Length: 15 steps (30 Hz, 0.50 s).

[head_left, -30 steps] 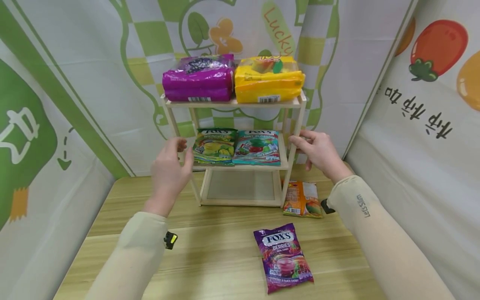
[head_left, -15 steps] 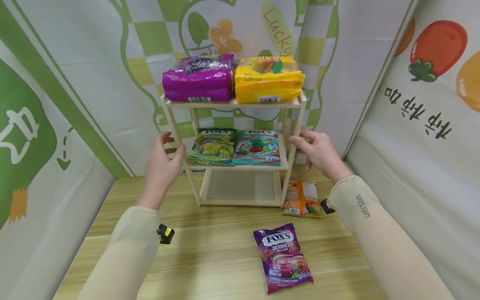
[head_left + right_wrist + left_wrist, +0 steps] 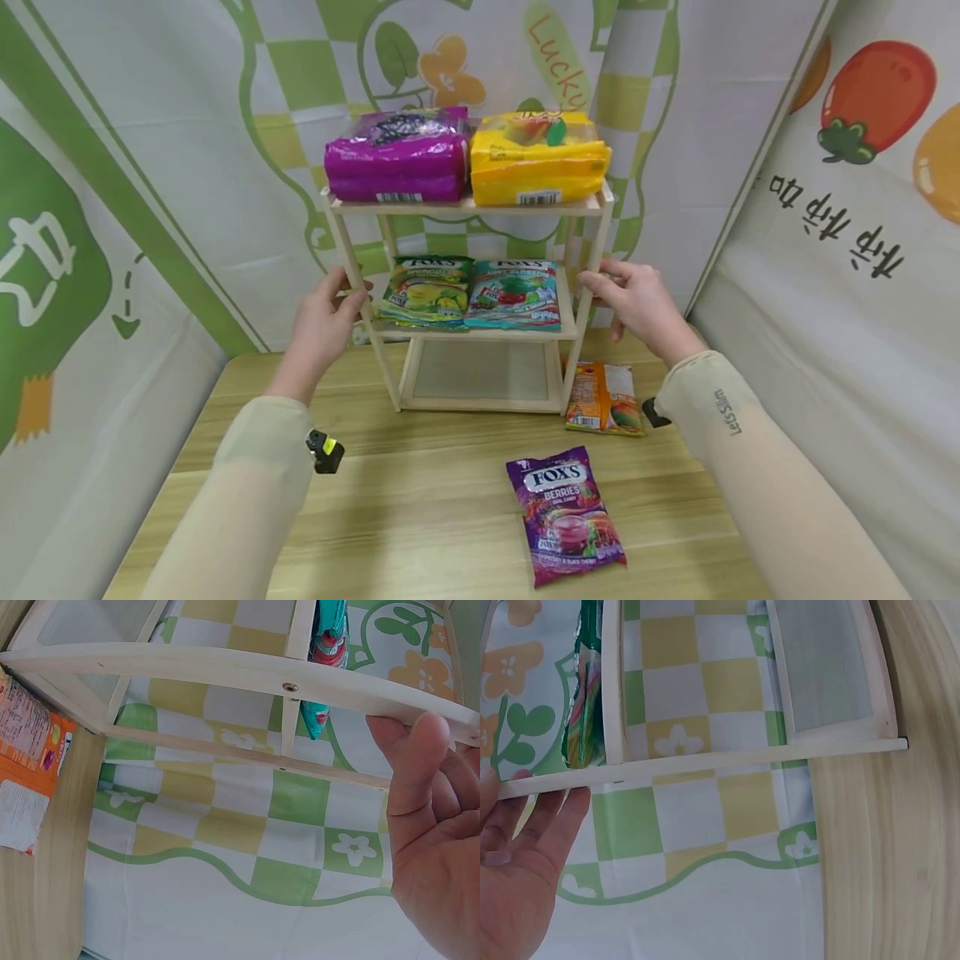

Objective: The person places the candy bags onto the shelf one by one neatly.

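A small wooden shelf rack (image 3: 480,335) stands at the back of the table. My left hand (image 3: 321,327) holds its left front post; in the left wrist view the thumb and fingertips (image 3: 575,801) meet the post from both sides. On the right, my right hand (image 3: 637,302) holds the other front post between thumb and fingers, as the right wrist view of the hand (image 3: 442,817) shows. On the middle board lie a green candy bag (image 3: 427,293) and a teal candy bag (image 3: 513,296), side by side. A purple pack (image 3: 397,171) and a yellow pack (image 3: 538,171) sit on top.
A purple berry candy bag (image 3: 567,517) lies on the table (image 3: 420,492) in front of the rack. An orange candy bag (image 3: 604,400) lies beside the rack's right foot. Printed cloth walls (image 3: 817,217) stand behind and at both sides.
My left hand has moved left from in front of the middle board, out to the left post, and taken hold of it. My right hand has stayed at the right post.
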Available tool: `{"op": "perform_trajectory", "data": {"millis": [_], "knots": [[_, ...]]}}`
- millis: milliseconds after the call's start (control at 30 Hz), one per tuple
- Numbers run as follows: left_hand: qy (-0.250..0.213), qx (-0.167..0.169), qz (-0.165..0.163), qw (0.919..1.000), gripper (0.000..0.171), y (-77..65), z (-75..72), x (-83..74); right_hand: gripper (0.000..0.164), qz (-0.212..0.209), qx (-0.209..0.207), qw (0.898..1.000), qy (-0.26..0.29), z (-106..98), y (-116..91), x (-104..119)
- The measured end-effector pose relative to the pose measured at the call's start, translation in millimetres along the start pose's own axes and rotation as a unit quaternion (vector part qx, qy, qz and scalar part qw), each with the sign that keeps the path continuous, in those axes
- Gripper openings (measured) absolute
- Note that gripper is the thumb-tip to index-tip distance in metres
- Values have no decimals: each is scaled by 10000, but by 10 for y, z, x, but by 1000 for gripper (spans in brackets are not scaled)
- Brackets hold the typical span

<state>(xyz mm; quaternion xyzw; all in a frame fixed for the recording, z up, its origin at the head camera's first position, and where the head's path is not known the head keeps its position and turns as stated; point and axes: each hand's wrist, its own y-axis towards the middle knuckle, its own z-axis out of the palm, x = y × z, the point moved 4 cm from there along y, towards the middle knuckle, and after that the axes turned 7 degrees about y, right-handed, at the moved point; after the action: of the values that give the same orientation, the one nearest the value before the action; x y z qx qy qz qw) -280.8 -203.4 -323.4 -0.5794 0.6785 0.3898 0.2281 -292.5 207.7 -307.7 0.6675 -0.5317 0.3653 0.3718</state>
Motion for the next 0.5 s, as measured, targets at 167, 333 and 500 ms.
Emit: {"op": "perform_trajectory", "data": {"millis": [167, 333, 500], "knots": [[104, 0, -21, 9999, 38, 34, -10, 9, 82, 77, 16, 10000, 3, -3, 1, 6], [118, 81, -64, 9999, 35, 69, -32, 24, 75, 32, 32, 10000, -85, -9, -8, 20], [84, 198, -119, 9997, 34, 84, -53, 46, 74, 53, 20, 10000, -46, -10, -12, 23]]}}
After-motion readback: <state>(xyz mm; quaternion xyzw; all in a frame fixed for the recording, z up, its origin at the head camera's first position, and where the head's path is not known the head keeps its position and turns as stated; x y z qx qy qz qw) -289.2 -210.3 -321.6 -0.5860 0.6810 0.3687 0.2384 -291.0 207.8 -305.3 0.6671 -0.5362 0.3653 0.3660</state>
